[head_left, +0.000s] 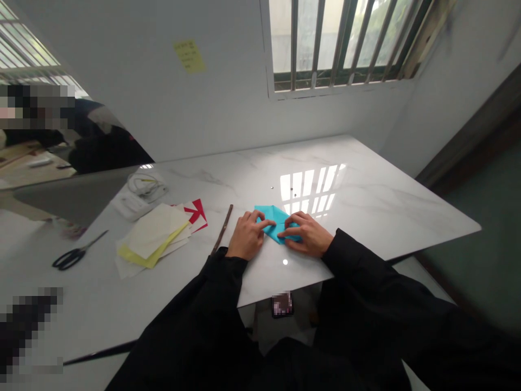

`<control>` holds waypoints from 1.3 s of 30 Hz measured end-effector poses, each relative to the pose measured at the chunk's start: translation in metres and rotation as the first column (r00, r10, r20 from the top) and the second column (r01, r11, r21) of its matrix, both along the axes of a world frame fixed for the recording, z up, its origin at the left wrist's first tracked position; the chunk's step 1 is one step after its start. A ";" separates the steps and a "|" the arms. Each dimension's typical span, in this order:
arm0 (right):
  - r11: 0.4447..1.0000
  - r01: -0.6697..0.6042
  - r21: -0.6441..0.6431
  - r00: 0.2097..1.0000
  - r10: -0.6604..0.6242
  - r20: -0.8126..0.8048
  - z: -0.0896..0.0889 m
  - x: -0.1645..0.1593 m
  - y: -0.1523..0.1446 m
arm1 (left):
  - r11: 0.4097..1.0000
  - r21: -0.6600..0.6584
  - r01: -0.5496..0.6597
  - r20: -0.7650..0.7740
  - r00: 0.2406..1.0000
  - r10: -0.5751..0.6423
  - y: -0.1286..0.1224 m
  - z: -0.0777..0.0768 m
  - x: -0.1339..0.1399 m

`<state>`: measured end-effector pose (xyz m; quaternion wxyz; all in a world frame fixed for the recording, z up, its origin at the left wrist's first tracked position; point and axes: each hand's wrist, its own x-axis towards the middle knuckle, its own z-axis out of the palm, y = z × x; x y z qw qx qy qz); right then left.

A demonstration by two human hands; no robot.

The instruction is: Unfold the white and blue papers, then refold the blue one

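Partly, the right hand (308, 233) hides blue paper (269, 213).

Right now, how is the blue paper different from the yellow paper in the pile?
The blue paper has folds in it, while the yellow paper looks flat. The left hand and right hand touch the blue paper; neither touches the yellow paper. The hands partly cover the blue paper; a cream sheet partly covers the yellow paper. Both are on the white table.
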<state>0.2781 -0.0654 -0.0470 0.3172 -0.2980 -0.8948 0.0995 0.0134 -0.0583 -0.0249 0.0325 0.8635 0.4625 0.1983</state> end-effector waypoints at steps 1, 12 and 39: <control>1.000 -0.002 0.005 1.000 0.002 -0.007 0.001 -0.001 -0.001 | 1.000 -0.020 0.016 0.003 1.000 -0.016 0.000 0.001 0.001; 0.993 -0.031 -0.118 0.998 0.025 -0.052 0.007 0.002 0.003 | 0.975 -0.116 0.192 0.112 0.977 -0.179 -0.005 0.010 -0.002; 0.981 -0.010 -0.193 0.988 -0.020 -0.152 0.001 0.007 0.012 | 0.974 -0.115 0.194 0.301 0.942 -0.152 -0.014 0.012 -0.002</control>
